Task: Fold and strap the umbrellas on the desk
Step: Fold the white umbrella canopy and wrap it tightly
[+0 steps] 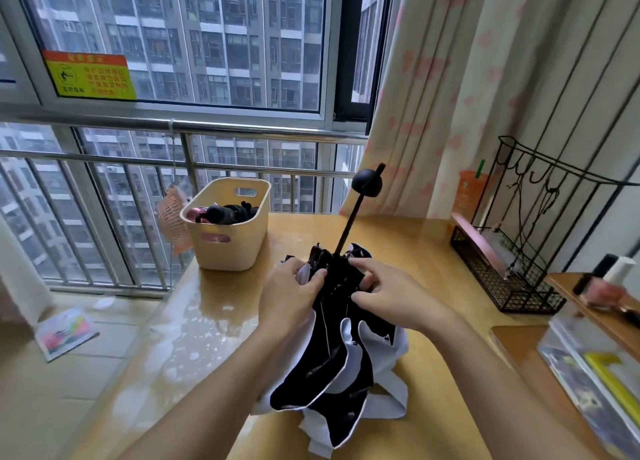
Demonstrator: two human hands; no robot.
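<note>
A collapsed umbrella (pixel 332 366), black inside and pale lilac outside, lies loose on the wooden desk (pixel 433 262) in front of me. Its black shaft rises away from me to a round black handle (pixel 367 182). My left hand (pixel 291 296) grips the bunched canopy near the shaft from the left. My right hand (pixel 388 293) pinches the black folds from the right. The canopy's lower flaps spread unfolded toward me. A cream basket (pixel 239 251) at the desk's far left holds folded umbrellas (pixel 225 213), one pink and others black.
A black wire rack (pixel 512 272) stands at the right against the wall, with an orange cup (pixel 469 189) behind it. Clear boxes (pixel 595 355) and bottles (pixel 613 272) crowd the right edge. A pink fan (pixel 171 217) hangs beside the basket. Window railing runs behind the desk.
</note>
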